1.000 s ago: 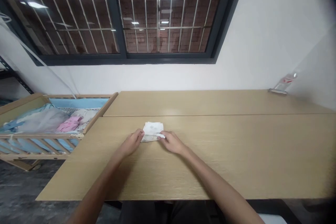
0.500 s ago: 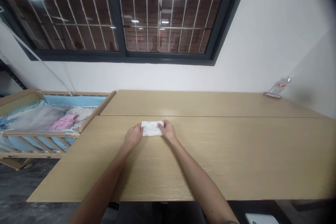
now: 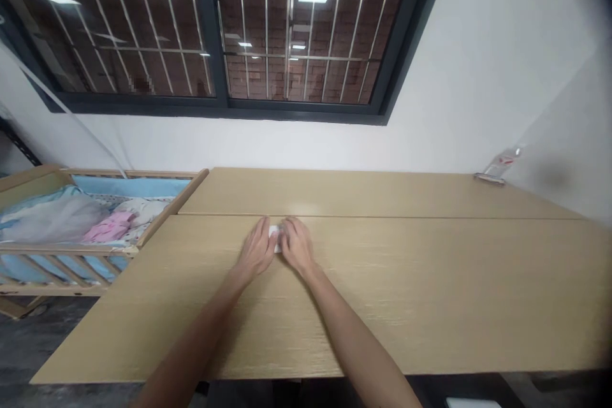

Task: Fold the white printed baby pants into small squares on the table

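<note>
A small folded white cloth (image 3: 275, 234) lies on the light wooden table (image 3: 406, 293), near the seam between its two boards. Both of my hands lie flat on top of it, side by side, so only a sliver of white shows between them. My left hand (image 3: 258, 248) covers its left part with fingers stretched out. My right hand (image 3: 294, 247) covers its right part, fingers also flat and pointing away from me.
A wooden cot (image 3: 62, 229) with blue lining, a grey cloth and a pink garment (image 3: 108, 227) stands against the table's left end. A plastic bottle (image 3: 497, 164) lies at the far right corner by the white wall. A barred window is above.
My hands have moved from the cloth's two ends to its middle and now press flat over it. The cloth looks smaller and is almost hidden.
</note>
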Motion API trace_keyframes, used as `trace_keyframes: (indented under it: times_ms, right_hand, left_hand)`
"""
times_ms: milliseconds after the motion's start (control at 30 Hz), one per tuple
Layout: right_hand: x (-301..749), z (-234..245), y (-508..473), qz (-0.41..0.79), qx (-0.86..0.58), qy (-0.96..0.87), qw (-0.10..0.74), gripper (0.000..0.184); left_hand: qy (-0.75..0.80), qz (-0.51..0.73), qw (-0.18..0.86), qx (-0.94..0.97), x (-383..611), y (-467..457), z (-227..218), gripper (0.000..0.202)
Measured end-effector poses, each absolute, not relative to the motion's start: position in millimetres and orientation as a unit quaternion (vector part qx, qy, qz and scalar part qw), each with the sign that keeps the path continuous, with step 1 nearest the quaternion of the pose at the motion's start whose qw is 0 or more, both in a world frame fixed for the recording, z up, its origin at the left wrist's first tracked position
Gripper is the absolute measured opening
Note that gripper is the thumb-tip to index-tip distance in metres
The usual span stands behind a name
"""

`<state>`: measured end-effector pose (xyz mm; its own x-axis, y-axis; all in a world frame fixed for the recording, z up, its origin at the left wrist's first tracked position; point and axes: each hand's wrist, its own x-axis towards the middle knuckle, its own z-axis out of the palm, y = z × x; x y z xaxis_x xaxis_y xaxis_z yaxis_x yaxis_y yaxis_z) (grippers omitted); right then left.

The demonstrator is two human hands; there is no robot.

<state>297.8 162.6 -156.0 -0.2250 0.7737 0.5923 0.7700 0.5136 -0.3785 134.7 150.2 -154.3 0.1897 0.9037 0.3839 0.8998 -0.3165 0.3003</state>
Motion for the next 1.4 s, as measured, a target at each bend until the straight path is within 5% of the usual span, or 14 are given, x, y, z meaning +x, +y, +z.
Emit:
trace_keyframes:
  times_ms: [200,433,733,967,1133,1400]
  right_hand:
    - [289.9,-167.2,164.4,0.014,-0.475,-0.857,0.199,0.056]
    - [297.6,-166.0,164.7,0.071,-0.525,-0.831,0.173,0.062]
    - [307.3,-169.0,165.0,0.115,-0.540,-0.808,0.205,0.070]
    - [323.1,-154.2,157.7,0.101,-0.457,-0.840,0.274,0.064]
    - [324.9,-157.5,157.8,0.124,-0.434,-0.854,0.257,0.075]
    - [325.3,-179.5,185.4,0.146,-0.447,-0.799,0.373,0.057]
  left_hand:
    - [0.529,0.254,0.034,0.809,145.2,158.1,-188.5,0.073]
    - [0.601,0.201,-0.003,0.773,133.8,157.2,-193.1,0.074]
    - [0.618,0.224,-0.026,0.753,116.3,150.9,-198.2,0.077]
    - [0.480,0.243,0.032,0.842,88.4,151.4,-168.7,0.058]
    - [0.486,0.234,0.029,0.841,92.9,154.1,-174.3,0.079]
    - [0.515,0.298,0.011,0.804,99.4,164.5,-168.7,0.032]
